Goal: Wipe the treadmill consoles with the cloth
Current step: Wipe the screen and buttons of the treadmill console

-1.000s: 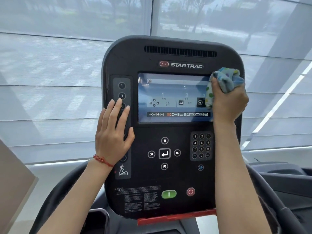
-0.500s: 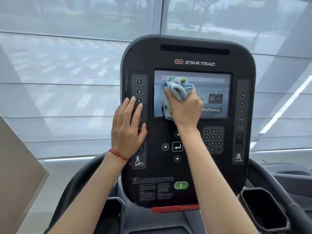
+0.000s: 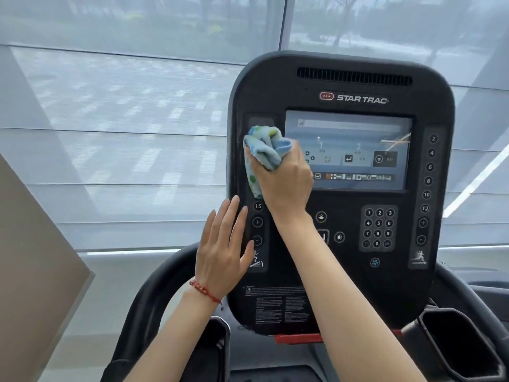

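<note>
Behind: blinds (image 3: 115, 150) drawn over grey window glass. Right hand (image 3: 283, 177), fingers curled tight round bunched cloth (image 3: 265, 150), now pressed on console (image 3: 341, 271) at left edge of screen (image 3: 355, 144), over upper left button strip; a second ago at screen's right edge, half a second ago on its left part. Full sweep across screen likely done. Left hand (image 3: 223, 252) below the cloth, fingers straight and slightly spread, flat beside lower left buttons (image 3: 257, 222), apparently steadying. Keypad (image 3: 378, 228) and right strip probably next.
</note>
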The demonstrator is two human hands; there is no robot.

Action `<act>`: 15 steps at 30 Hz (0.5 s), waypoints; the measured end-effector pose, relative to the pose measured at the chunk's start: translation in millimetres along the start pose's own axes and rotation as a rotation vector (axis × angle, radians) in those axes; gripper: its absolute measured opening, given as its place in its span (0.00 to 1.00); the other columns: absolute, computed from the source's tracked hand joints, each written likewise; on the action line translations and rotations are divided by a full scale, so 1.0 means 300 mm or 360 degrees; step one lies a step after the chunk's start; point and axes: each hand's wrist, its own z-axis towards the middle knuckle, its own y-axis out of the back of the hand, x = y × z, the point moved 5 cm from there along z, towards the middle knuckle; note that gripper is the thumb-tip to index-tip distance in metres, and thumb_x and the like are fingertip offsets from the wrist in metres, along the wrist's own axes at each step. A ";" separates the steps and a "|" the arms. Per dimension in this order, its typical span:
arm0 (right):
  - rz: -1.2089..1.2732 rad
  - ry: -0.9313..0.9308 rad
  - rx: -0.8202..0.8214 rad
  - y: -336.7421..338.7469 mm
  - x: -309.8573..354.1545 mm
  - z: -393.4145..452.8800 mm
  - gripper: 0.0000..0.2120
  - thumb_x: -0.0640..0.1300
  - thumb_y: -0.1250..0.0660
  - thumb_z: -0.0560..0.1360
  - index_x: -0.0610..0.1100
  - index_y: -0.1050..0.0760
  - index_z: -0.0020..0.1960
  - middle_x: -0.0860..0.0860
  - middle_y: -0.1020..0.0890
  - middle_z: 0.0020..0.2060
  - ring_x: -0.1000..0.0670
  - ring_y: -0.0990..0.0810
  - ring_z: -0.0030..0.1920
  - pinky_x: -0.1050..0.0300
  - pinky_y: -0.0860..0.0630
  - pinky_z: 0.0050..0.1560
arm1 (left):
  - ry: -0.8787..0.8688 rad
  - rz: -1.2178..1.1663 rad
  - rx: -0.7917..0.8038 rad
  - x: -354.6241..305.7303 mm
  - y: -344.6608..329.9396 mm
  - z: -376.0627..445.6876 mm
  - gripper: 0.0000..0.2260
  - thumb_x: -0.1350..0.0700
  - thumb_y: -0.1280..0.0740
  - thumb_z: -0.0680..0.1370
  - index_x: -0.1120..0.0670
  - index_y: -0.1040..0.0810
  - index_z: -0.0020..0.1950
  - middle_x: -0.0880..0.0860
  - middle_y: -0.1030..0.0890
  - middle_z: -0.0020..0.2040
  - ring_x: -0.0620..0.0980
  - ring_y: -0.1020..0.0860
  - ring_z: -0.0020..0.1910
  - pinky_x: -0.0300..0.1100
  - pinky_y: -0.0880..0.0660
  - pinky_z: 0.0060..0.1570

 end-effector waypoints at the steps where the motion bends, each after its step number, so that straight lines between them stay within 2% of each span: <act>1: -0.0053 0.0045 -0.0005 0.002 0.001 -0.047 0.21 0.57 0.31 0.68 0.37 0.26 0.42 0.46 0.21 0.31 0.48 0.22 0.29 0.65 0.33 0.30 | -0.0001 -0.0008 0.0007 -0.001 -0.001 -0.014 0.23 0.56 0.37 0.76 0.64 0.33 0.69 0.63 0.33 0.70 0.58 0.37 0.71 0.57 0.35 0.66; 4: -0.0111 0.0056 -0.0037 0.007 0.005 -0.105 0.22 0.59 0.34 0.68 0.38 0.25 0.41 0.47 0.21 0.31 0.49 0.22 0.29 0.66 0.34 0.29 | -0.0005 -0.0004 0.0023 0.001 0.000 -0.055 0.23 0.55 0.38 0.77 0.63 0.34 0.69 0.63 0.33 0.70 0.58 0.37 0.71 0.57 0.35 0.66; 10: -0.0087 -0.0012 -0.0110 -0.033 0.066 0.087 0.22 0.56 0.25 0.64 0.38 0.26 0.40 0.46 0.20 0.31 0.47 0.22 0.28 0.63 0.34 0.28 | -0.0027 0.0009 0.0063 -0.002 0.002 -0.100 0.23 0.56 0.37 0.76 0.63 0.34 0.69 0.62 0.34 0.70 0.58 0.36 0.71 0.56 0.35 0.67; 15: -0.0113 0.0034 -0.0189 -0.045 0.083 0.121 0.23 0.59 0.28 0.65 0.38 0.26 0.40 0.47 0.21 0.31 0.49 0.22 0.27 0.64 0.33 0.27 | -0.0021 -0.0004 0.0094 0.001 0.005 -0.111 0.24 0.55 0.37 0.76 0.63 0.34 0.70 0.62 0.34 0.71 0.58 0.37 0.71 0.56 0.35 0.66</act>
